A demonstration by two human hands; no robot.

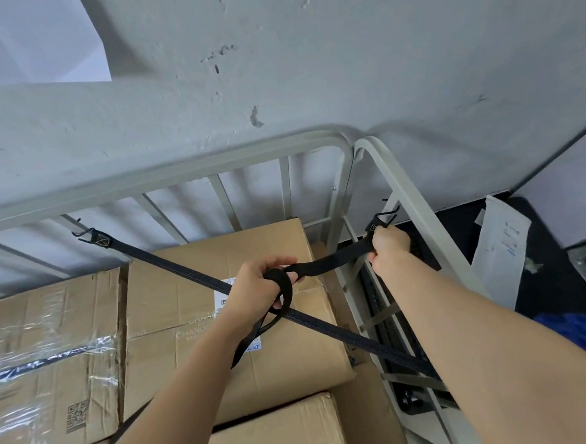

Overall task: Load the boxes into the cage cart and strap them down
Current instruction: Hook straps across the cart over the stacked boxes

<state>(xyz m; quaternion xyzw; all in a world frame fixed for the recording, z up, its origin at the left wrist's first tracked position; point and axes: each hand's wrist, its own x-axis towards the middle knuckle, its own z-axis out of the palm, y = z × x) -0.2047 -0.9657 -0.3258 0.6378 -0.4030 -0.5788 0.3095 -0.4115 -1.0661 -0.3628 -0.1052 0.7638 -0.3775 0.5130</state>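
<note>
Several brown cardboard boxes fill the grey cage cart point(345, 170); the big middle box point(230, 345) lies on top. A black strap point(163, 260) runs taut from a hook point(90, 236) on the back rail diagonally across that box to the right side panel. A second black strap point(331, 259) stretches between my hands. My left hand point(257, 285) grips its looped slack over the box. My right hand point(389, 245) grips its end just below a hook point(385, 218) at the cart's right side rail.
A taped box point(49, 357) sits at the left and another box point(273, 432) at the front. The cart stands against a grey wall point(275, 68). Right of the cart, on the dark floor, are a white paper sleeve point(501, 250) and a blue cloth point(583, 334).
</note>
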